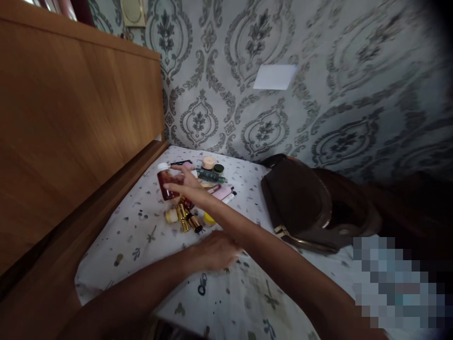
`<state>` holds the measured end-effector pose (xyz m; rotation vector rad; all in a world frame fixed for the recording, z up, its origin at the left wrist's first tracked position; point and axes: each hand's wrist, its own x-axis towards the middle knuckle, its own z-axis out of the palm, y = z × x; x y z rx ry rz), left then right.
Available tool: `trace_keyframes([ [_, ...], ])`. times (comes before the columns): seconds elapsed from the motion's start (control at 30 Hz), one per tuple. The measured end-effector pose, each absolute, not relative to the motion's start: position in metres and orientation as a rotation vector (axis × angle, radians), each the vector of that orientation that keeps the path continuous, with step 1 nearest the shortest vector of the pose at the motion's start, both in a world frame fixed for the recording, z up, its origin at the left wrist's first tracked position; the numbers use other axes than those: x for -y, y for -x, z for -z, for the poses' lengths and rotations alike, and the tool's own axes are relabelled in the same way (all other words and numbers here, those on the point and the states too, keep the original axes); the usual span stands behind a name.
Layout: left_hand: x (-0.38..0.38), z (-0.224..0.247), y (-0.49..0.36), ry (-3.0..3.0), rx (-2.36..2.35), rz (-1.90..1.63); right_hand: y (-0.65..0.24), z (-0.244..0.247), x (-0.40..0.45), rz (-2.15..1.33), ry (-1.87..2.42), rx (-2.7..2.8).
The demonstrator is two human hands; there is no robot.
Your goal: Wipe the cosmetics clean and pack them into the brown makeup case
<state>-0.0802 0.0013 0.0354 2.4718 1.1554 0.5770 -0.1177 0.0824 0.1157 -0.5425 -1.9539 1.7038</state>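
Observation:
My right hand [184, 183] reaches across to the far left part of the patterned sheet, its fingers around a bottle [164, 184] with dark red-brown contents and a white cap. Below my right forearm, my left hand [217, 250] is low over the sheet; its fingers are blurred and partly hidden. Between the hands lie gold tubes [182, 217], a cream-coloured jar [171, 216] and a yellow lid [209, 219]. Beyond them are a peach jar [208, 163], a dark green jar [218, 168], a dark tube [210, 176] and a pink item [222, 192].
A dark brown bag [300, 203] lies on the sheet [141, 255] at the right. Wooden furniture [81, 104] borders the left side. Patterned wallpaper [212, 94] covers the wall behind, with a white card [275, 77] against it. A pixelated patch covers the lower right.

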Motion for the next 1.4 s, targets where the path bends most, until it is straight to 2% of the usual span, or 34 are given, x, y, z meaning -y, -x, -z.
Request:
trace_keyframes([
  [0.07, -0.005, -0.030, 0.082, -2.377, -1.174, -0.698, 0.075, -0.120, -0.078, -1.961, 0.452, 1.564],
  [0.13, -0.010, -0.024, 0.084, -2.172, -1.196, -0.913, 0.029, -0.119, -0.072, -2.058, 0.438, 1.301],
  [0.3, -0.017, -0.022, 0.084, -1.596, -1.179, -1.151, -0.065, -0.091, -0.050, -2.131, 0.566, 0.896],
  [0.5, -0.010, -0.040, 0.074, -1.036, -1.175, -1.369, -0.104, -0.055, -0.042, -2.137, 0.623, 0.628],
  [0.67, -0.012, -0.056, 0.059, -1.509, -1.355, -1.580, -0.098, -0.037, -0.042, -2.151, 0.650, 0.491],
  [0.9, -0.012, -0.037, 0.036, -2.172, -1.371, -1.308, -0.093, -0.021, -0.040, -2.080, 0.581, 0.574],
  [1.13, -0.003, -0.031, 0.028, -2.729, -1.140, -1.151, -0.102, -0.022, -0.047, -2.105, 0.446, 0.381],
  [1.3, 0.000, -0.030, 0.024, -2.892, -0.852, -1.198, -0.111, -0.027, -0.050, -2.258, 0.429, 0.323],
  [1.4, 0.001, -0.034, 0.024, -2.901, -0.847, -1.212, -0.113, -0.035, -0.047, -2.299, 0.400, 0.146],
])
